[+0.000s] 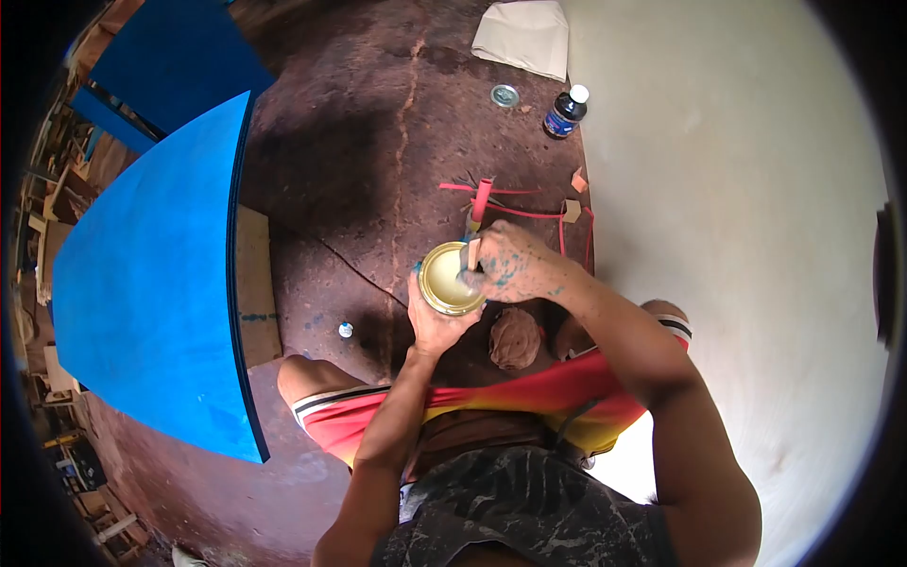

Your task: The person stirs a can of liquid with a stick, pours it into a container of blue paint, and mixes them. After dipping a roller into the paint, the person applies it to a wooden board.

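Observation:
My left hand (pixel 437 323) is wrapped around the lower side of an open metal can (pixel 432 300) with a gold rim. Pale cream stuff (pixel 444 275) shows inside it. Over the can's right edge, my right hand (pixel 515 265) is closed on a small wooden-handled tool (pixel 473 253), its lower end down at the can's mouth; I cannot tell its exact kind. Blue-green paint stains mark the right hand. Just beyond the can lies a red-handled thing (pixel 482 200) like a brush, amid red strips (pixel 529 212). A crumpled brown cloth (pixel 516 338) lies below the right hand.
A large blue board (pixel 156 274) stands at left, with another blue panel (pixel 175 61) behind. A pale sheet (pixel 737 236) fills the right. Near its edge are a dark bottle with white cap (pixel 565 111), a round lid (pixel 505 95) and folded cloth (pixel 521 38). A small bottle (pixel 346 330) stands left.

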`<action>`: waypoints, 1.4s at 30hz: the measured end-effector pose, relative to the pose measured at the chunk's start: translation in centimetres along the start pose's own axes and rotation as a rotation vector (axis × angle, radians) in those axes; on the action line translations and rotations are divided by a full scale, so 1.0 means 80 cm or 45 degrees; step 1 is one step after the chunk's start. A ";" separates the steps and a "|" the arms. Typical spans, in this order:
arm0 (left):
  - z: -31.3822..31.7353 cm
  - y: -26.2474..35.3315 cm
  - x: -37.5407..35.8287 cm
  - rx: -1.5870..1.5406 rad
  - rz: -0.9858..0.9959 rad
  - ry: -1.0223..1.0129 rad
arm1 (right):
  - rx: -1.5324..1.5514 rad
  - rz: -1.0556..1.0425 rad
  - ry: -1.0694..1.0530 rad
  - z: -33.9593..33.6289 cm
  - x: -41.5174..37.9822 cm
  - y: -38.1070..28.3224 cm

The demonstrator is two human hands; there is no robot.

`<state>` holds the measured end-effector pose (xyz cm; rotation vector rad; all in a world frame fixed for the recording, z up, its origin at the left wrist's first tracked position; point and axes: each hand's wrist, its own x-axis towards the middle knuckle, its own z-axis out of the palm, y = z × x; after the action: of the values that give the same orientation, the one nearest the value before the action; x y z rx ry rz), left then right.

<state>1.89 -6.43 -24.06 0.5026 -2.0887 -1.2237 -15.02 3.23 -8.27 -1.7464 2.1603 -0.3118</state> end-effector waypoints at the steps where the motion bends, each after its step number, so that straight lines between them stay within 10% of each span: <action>1: -0.001 0.001 0.001 0.007 0.008 -0.014 | 0.151 -0.057 0.092 0.007 0.004 0.003; 31: -0.001 -0.006 -0.002 -0.002 -0.025 -0.061 | 0.336 -0.085 0.431 0.037 0.016 0.022; 35: -0.004 0.004 0.002 -0.023 0.001 -0.037 | 0.115 -0.095 0.069 0.026 0.003 0.014; 39: 0.001 0.012 0.005 -0.033 -0.020 -0.033 | 0.364 -0.185 0.464 0.040 0.018 0.013; 42: 0.000 0.007 0.002 -0.034 -0.046 -0.067 | 0.100 0.050 0.148 0.012 0.005 0.004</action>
<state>1.77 -6.27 -23.47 0.5029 -2.1131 -1.2964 -15.02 2.95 -9.32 -1.6787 2.2277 -0.4926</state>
